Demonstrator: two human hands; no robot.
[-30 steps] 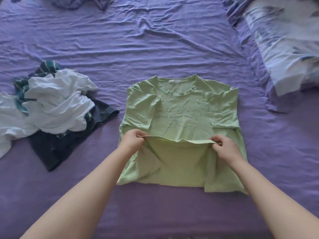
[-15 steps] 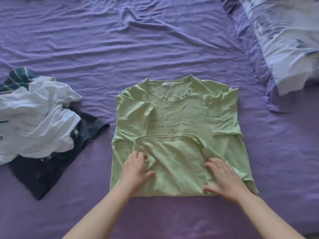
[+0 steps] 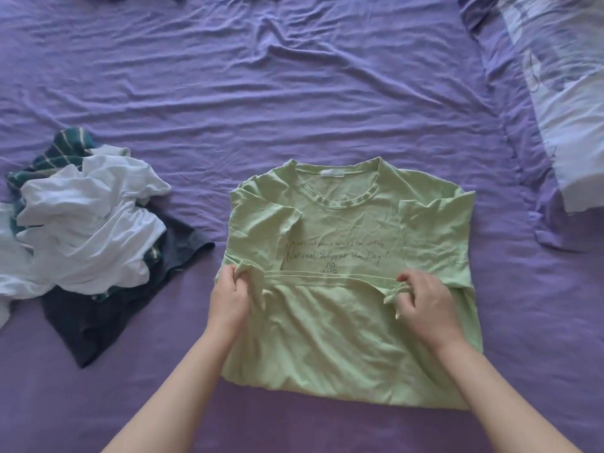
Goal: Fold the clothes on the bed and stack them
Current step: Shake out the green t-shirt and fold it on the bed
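The light green T-shirt [image 3: 353, 230] lies face up in the near middle of the bed [image 3: 294, 93], neck away from the person, both short sleeves folded inward over the chest. Its soft knit is faintly creased, with a ribbed round collar and thin handwritten-style lettering across the front. The bottom part is doubled up over the body, its hem forming a straight ridge just below the lettering. The left hand [image 3: 228, 299] has its grip closed on a bunched left end of that hem, fabric gathered between thumb and fingers. The right hand [image 3: 425, 299] pinches the right end of the hem, its grip together on a small puckered fold. To the left, apart from the shirt, sits a crumpled heap: a white garment [image 3: 88, 230] on top, a dark grey one [image 3: 98, 318] flat beneath, a teal striped piece [image 3: 62, 148] behind. The purple bedsheet is wrinkled all over. A pale patterned pillow [image 3: 568, 103] lies at the far right.
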